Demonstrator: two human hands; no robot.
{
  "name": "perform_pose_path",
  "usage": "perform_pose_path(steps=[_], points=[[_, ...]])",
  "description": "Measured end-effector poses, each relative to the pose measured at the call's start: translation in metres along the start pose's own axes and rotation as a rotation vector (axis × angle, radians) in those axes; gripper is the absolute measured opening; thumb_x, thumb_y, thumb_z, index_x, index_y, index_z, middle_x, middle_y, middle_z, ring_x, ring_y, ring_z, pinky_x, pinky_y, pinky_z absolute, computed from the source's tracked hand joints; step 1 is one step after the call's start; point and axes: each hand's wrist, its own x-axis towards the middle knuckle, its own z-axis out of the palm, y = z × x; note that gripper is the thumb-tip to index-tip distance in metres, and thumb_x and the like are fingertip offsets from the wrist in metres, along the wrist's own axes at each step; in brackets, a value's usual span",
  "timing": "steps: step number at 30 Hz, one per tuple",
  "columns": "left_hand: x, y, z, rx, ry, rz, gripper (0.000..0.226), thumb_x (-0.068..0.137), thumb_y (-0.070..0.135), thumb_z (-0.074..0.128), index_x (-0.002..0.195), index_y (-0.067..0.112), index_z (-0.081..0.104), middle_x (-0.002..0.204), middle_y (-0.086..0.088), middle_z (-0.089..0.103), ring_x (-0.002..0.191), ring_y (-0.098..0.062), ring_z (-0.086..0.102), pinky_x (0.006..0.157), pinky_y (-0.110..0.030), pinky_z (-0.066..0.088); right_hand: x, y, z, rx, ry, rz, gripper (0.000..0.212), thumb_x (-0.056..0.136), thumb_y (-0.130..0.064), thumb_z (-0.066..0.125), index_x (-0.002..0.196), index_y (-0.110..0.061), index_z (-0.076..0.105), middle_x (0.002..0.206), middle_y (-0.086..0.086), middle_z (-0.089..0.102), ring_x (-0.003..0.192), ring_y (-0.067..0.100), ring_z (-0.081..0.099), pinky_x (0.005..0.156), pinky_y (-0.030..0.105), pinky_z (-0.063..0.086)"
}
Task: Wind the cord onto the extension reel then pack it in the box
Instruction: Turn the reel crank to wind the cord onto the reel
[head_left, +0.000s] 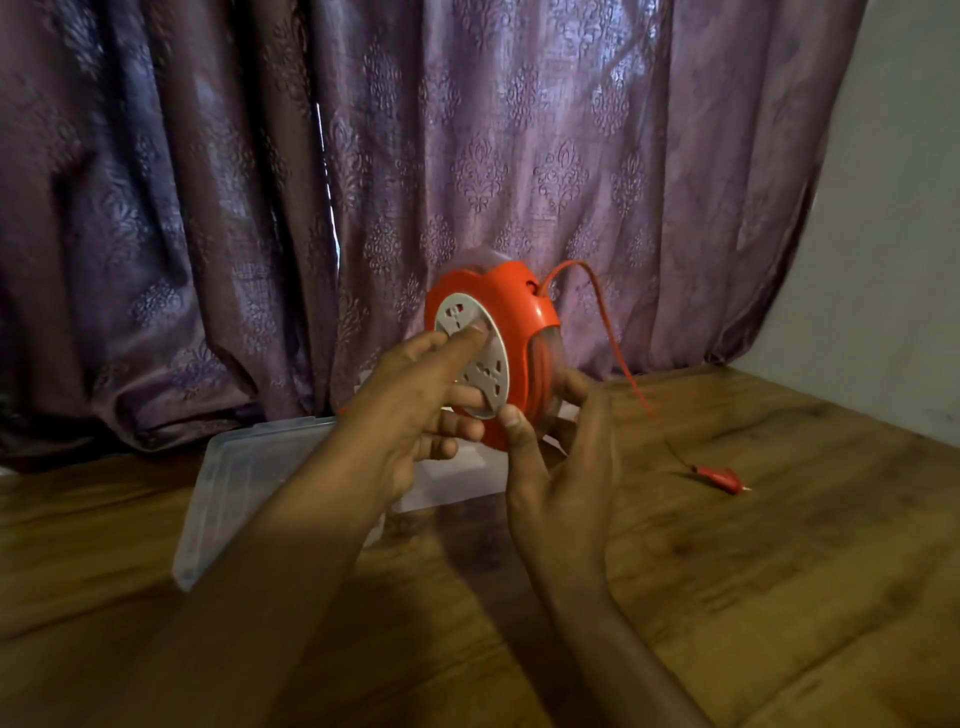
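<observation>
A: Where's the reel (498, 332)?
B: Mid-table, lifted. My right hand (563, 467) cups its rim; my left hand's (415, 405) straight fingers press the socket face.
A: Handling?
B: Rigid, light I'd guess; cord (618, 358) limp.

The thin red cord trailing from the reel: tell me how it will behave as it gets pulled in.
The thin red cord arcs loosely from the round red reel, so it probably is floppy and light. Its red plug lies on the wooden table and may drag, skid or snag. The right hand grips the reel.
</observation>
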Motion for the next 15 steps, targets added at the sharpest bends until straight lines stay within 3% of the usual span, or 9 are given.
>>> perform_pose_path(steps=[2, 4, 9, 11, 13, 15], points=[[0.003, -0.004, -0.001, -0.005, 0.007, 0.008, 0.028, 0.084, 0.051, 0.061, 0.095, 0.026, 0.063, 0.063, 0.000, 0.070, 0.036, -0.010, 0.053, 0.035, -0.015, 0.036, -0.002, 0.000, 0.000, -0.017, -0.017, -0.006, 0.033, 0.091, -0.026, 0.067, 0.121, -0.017, 0.056, 0.113, 0.005, 0.065, 0.101, 0.019, 0.067, 0.081, 0.036, 0.060], [0.005, -0.007, -0.001, -0.007, 0.021, 0.011, 0.028, 0.083, 0.050, 0.063, 0.096, 0.025, 0.063, 0.061, 0.001, 0.070, 0.037, -0.010, 0.055, 0.035, -0.017, 0.038, -0.003, 0.000, 0.000, -0.021, -0.015, -0.008, 0.033, 0.091, -0.026, 0.067, 0.122, -0.018, 0.057, 0.114, 0.003, 0.065, 0.101, 0.018, 0.066, 0.081, 0.035, 0.059], [0.009, -0.012, 0.002, 0.209, 0.075, 0.149, 0.046, 0.082, 0.035, 0.068, 0.124, 0.033, 0.052, 0.076, -0.004, 0.072, 0.043, -0.015, 0.062, 0.041, -0.023, 0.045, -0.004, 0.003, 0.001, 0.001, -0.020, 0.031, 0.029, 0.092, -0.025, 0.068, 0.118, -0.020, 0.057, 0.109, 0.001, 0.065, 0.093, 0.020, 0.070, 0.075, 0.039, 0.061], [0.010, -0.015, 0.002, 0.433, 0.099, 0.301, 0.056, 0.080, 0.039, 0.069, 0.132, 0.039, 0.047, 0.089, -0.008, 0.073, 0.060, -0.024, 0.070, 0.058, -0.033, 0.055, -0.002, 0.006, 0.000, 0.015, -0.010, 0.047, 0.031, 0.091, -0.026, 0.068, 0.119, -0.016, 0.058, 0.110, 0.002, 0.066, 0.093, 0.017, 0.070, 0.077, 0.040, 0.061], [0.009, -0.016, 0.000, 0.671, 0.141, 0.436, 0.063, 0.079, 0.046, 0.067, 0.136, 0.044, 0.041, 0.091, -0.006, 0.071, 0.083, -0.031, 0.069, 0.080, -0.040, 0.055, -0.001, 0.007, -0.001, 0.031, 0.007, 0.065, 0.033, 0.091, -0.028, 0.067, 0.120, -0.015, 0.057, 0.111, 0.000, 0.066, 0.096, 0.014, 0.070, 0.077, 0.039, 0.062], [0.005, -0.015, -0.001, 0.860, 0.201, 0.568, 0.065, 0.080, 0.049, 0.064, 0.139, 0.045, 0.036, 0.098, -0.008, 0.070, 0.096, -0.034, 0.065, 0.086, -0.041, 0.051, 0.001, 0.006, 0.000, 0.060, 0.028, 0.082, 0.034, 0.091, -0.031, 0.068, 0.120, -0.017, 0.057, 0.109, -0.011, 0.066, 0.097, 0.012, 0.071, 0.074, 0.033, 0.062]])
